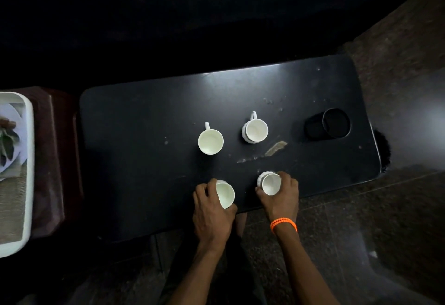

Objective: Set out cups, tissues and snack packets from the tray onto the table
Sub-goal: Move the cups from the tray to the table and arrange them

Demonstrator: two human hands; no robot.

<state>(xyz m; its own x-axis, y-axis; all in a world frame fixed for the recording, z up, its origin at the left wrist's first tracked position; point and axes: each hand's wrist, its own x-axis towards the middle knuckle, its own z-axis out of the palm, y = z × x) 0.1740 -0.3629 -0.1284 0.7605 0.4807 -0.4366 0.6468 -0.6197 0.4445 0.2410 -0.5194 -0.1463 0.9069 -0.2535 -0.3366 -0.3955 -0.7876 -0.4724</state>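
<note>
Two white cups stand upright on the black table (144, 136): a smooth cup (210, 141) at the centre and a ribbed cup (255, 130) to its right, handles pointing away from me. Near the front edge, my left hand (212, 210) grips another smooth white cup (225, 194). My right hand (280, 196), with an orange bead bracelet on the wrist, grips a ribbed white cup (269, 183). Both held cups are at the table surface; whether they rest on it is unclear. A white tray (28, 160) sits at the far left, partly cut off.
A black cylindrical holder (327, 125) lies on its side at the table's right end. The tray rests on a dark red stool (55, 160) and holds a patterned item. A scuffed patch (274, 148) marks the tabletop. Stone floor surrounds the table.
</note>
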